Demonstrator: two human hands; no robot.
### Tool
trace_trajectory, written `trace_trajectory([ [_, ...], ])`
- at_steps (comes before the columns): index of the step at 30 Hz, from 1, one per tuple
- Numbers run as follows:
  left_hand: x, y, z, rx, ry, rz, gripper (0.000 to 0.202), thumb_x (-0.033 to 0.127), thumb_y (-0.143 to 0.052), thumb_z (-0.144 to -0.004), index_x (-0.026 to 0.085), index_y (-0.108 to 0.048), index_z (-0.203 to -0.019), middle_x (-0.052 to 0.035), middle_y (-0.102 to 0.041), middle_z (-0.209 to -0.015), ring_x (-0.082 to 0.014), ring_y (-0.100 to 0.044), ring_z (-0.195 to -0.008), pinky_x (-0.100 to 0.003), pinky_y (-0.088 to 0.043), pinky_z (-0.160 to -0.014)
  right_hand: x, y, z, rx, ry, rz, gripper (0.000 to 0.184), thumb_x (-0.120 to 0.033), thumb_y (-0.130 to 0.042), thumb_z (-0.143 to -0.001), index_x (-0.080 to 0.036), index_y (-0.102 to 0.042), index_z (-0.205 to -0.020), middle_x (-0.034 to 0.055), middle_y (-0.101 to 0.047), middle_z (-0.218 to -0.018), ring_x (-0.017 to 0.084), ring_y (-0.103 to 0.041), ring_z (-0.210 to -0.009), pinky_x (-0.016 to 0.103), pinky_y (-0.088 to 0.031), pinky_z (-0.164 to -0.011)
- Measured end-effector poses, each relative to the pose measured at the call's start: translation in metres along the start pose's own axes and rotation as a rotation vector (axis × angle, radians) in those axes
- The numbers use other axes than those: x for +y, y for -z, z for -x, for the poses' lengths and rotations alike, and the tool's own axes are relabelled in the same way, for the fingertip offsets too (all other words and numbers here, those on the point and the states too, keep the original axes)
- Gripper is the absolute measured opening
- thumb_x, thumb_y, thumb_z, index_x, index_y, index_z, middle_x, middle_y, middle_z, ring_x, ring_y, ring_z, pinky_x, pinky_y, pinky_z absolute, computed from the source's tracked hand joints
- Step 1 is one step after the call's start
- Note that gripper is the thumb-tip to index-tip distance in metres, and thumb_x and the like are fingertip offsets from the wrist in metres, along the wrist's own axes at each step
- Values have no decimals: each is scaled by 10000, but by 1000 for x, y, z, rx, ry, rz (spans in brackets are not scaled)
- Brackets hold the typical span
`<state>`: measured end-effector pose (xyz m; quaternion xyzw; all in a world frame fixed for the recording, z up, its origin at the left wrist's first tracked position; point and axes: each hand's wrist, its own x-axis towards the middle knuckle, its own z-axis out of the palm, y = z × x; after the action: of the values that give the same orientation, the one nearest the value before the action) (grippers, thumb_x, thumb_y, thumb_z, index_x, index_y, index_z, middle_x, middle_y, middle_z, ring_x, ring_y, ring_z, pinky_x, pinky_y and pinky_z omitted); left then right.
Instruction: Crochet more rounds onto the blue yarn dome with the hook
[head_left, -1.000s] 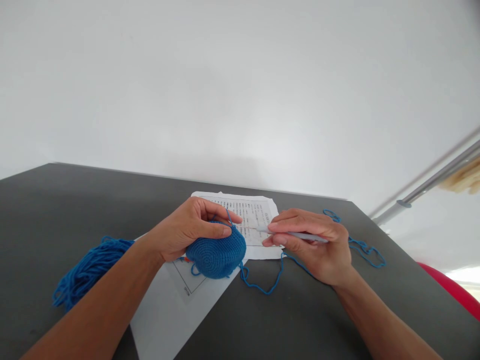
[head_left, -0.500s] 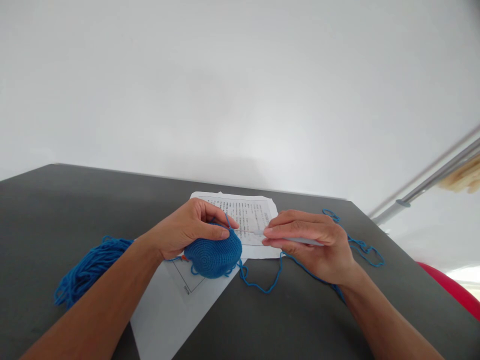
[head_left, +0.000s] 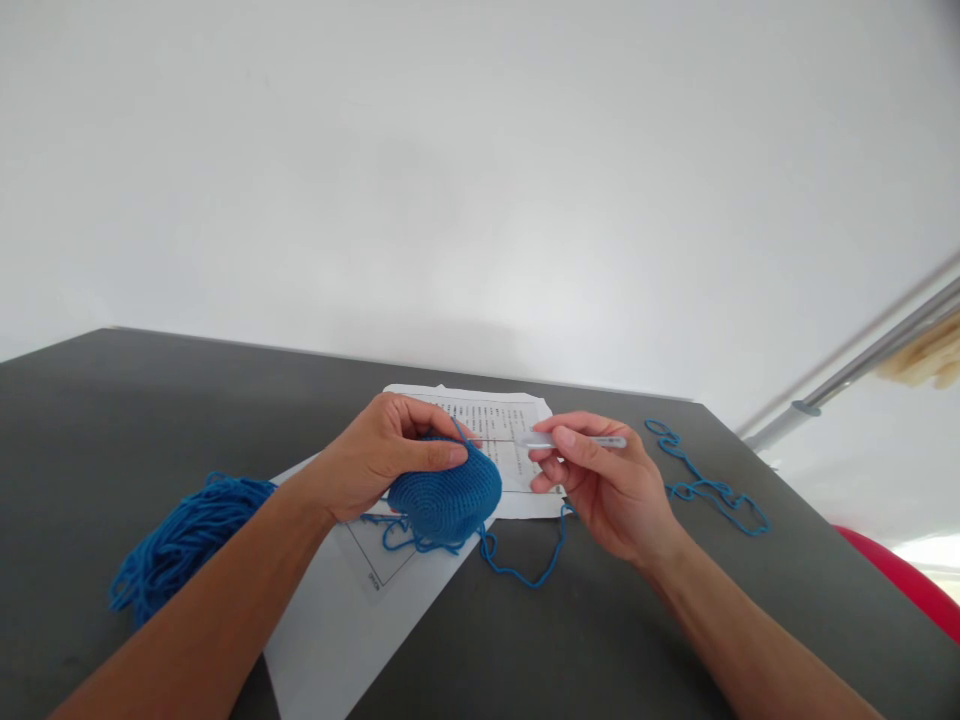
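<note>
A rounded blue crochet piece [head_left: 444,495] is pinched at its upper edge by my left hand [head_left: 390,445], thumb in front and fingers behind. My right hand [head_left: 611,480] grips the pale grey handle of a crochet hook [head_left: 577,440] between thumb and fingers. The hook's thin metal shaft points left and reaches the top right edge of the piece, where a blue strand stands up by my left fingertips. Whether the tip sits inside a stitch is too small to tell. Loose blue yarn [head_left: 525,582] hangs below the piece and loops across the table.
On the dark table [head_left: 187,400] lies a bundle of blue yarn [head_left: 187,540], partly behind my left forearm. Under my hands are a printed sheet [head_left: 517,500] and another white sheet [head_left: 337,630]. More yarn [head_left: 720,490] trails at the right, near a metal pole [head_left: 862,365].
My right hand has rolled palm-up, baring more of the hook's handle, and the hook has risen slightly. The crochet piece has shifted a little right and tilted in my left hand.
</note>
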<state>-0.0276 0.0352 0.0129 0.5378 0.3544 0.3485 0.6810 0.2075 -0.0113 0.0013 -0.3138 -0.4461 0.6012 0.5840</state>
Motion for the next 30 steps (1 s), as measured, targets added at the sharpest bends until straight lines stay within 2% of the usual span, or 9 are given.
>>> trace_trajectory([
  [4, -9, -13, -5, 85, -68, 55, 205, 277, -944, -645, 160, -807, -742, -55, -791, -819, -144, -672, -683, -225, -530, -617, 15, -13, -1, 101, 12, -80, 250, -333, -932, -698, -171, -825, -855, 36, -791, -710, 104, -705, -539, 208, -654, -581],
  [8, -15, -27, -7, 153, -65, 55, 265, 314, -950, -619, 148, -777, -731, -34, -735, -701, -145, -630, -615, -243, -515, -564, 23, -17, 0, 131, 90, 5, 233, -340, -914, -720, -172, -833, -861, -9, -696, -575, 80, -630, -443, 157, -551, -443],
  [11, -15, -34, -5, 146, -30, 144, 312, 326, -966, -577, 148, -787, -760, -53, -754, -718, -174, -656, -621, -278, -542, -573, 22, -17, 0, 169, 147, 32, 211, -324, -907, -725, -181, -839, -865, -16, -673, -565, 70, -599, -430, 152, -502, -414],
  [17, -14, -37, -2, 116, -3, 215, 325, 323, -958, -599, 130, -816, -820, -80, -774, -768, -219, -702, -696, -324, -578, -638, 21, -19, 0, 192, 207, 16, 187, -306, -904, -727, -205, -846, -873, -12, -687, -591, 83, -630, -458, 172, -526, -464],
  [25, -16, -39, -3, 210, -48, 237, 323, 258, -989, -543, 142, -799, -778, -65, -790, -780, -195, -701, -686, -296, -579, -634, 22, -16, 0, 172, 205, 24, 197, -315, -907, -732, -204, -845, -882, -4, -699, -600, 96, -656, -477, 183, -559, -487],
  [30, -13, -38, -2, 181, -40, 269, 349, 207, -987, -546, 142, -820, -845, -79, -807, -826, -199, -710, -705, -299, -595, -631, 21, -15, 1, 146, 187, 43, 206, -330, -902, -740, -207, -841, -895, -4, -705, -603, 112, -664, -469, 209, -575, -479],
])
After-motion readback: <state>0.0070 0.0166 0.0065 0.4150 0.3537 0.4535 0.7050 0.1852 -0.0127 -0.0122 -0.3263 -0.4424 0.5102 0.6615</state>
